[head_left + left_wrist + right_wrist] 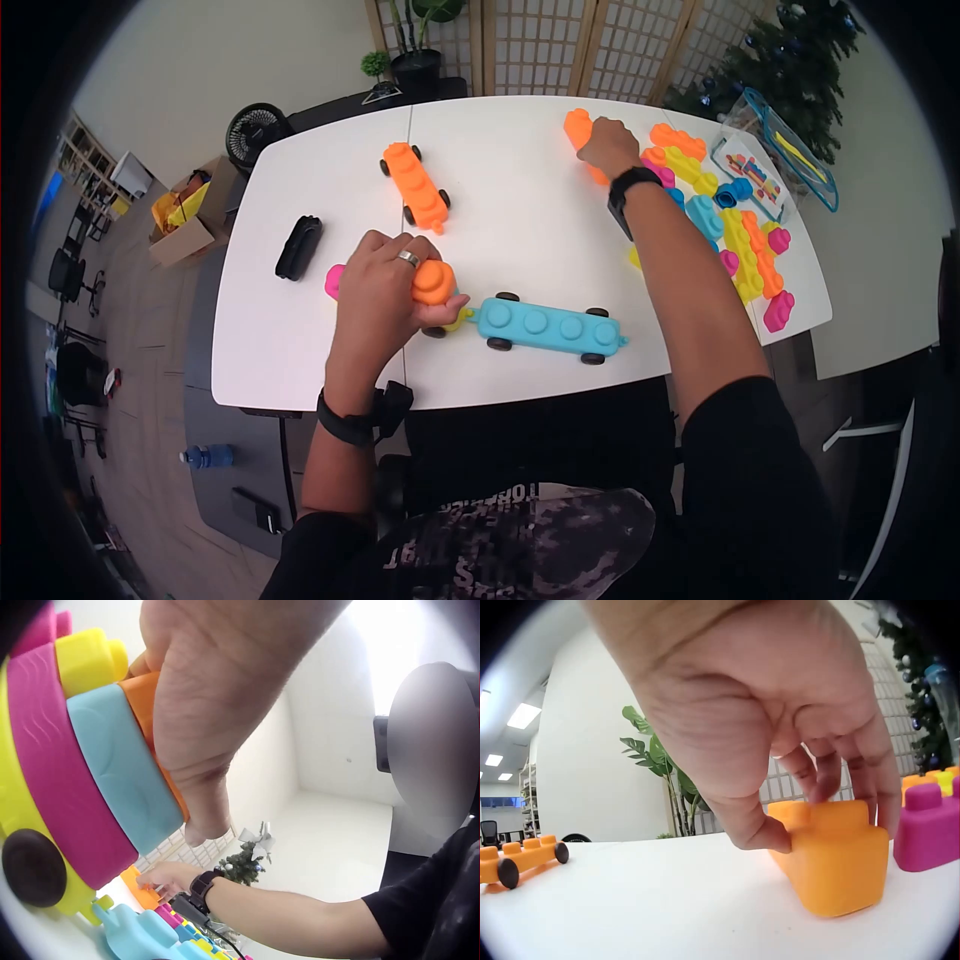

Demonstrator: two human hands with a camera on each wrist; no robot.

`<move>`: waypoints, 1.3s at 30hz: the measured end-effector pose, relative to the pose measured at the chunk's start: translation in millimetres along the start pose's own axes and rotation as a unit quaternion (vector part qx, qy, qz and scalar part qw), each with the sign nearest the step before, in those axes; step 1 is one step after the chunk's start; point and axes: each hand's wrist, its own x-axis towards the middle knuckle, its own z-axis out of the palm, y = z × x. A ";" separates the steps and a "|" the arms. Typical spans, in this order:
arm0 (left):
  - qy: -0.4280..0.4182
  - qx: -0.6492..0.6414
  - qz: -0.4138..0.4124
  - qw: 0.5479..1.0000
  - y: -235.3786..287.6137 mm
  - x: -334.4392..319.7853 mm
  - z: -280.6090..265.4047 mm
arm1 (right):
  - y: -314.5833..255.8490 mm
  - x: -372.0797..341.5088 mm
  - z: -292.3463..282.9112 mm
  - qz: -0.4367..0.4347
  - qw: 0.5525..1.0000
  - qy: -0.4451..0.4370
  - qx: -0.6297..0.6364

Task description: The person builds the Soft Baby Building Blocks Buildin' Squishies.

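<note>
At the far side of the table, the right hand (612, 150) pinches a long orange block (578, 127). The right wrist view has this orange block (836, 862) standing on the table between thumb and fingers. The left hand (375, 285) grips an orange block (434, 284) on top of a stack. Under it, in the left wrist view, come a light blue block (124, 765), a magenta block (67, 765) and a yellow wheeled base (71, 895); a yellow block (90, 661) sits beside the orange one. A light blue wheeled base (550, 327) adjoins the yellow base.
An orange wheeled piece (417, 188) stands behind the left hand, and a black case (299, 248) lies at the left. Many coloured blocks (740, 235) cover the table's right side, near a picture card (750, 178) and a clear bag (800, 155).
</note>
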 end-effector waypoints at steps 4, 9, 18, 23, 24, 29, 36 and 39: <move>0.003 -0.002 -0.005 1.000 -3.7 -3.4 3.3 | -5.2 -77.3 -52.0 -0.161 0.981 0.043 0.096; 0.005 -0.002 -0.017 1.000 -2.2 -2.5 1.1 | 22.6 -243.1 -88.9 -0.347 0.917 -0.013 0.195; 0.018 -0.004 -0.021 1.000 1.0 -4.3 0.7 | 19.9 -306.0 -37.9 -0.292 0.941 -0.080 0.151; 0.046 -0.009 0.020 0.999 -2.6 -5.4 5.9 | 25.0 -311.8 -35.9 -0.342 0.931 -0.044 0.120; 0.037 -0.001 0.017 0.999 -1.2 -4.4 5.2 | 24.3 -314.4 -36.8 -0.340 0.931 -0.045 0.127; 0.037 0.010 0.014 0.999 2.4 -3.6 6.8 | 21.5 -319.4 -18.1 -0.304 0.945 -0.032 0.114; 0.037 0.022 0.022 0.999 -2.5 -4.5 9.1 | 7.5 -338.2 12.8 -0.283 0.957 0.070 0.007; 0.060 0.045 0.028 0.997 -3.3 -9.1 13.0 | 9.2 -342.0 28.5 -0.274 0.957 0.099 0.006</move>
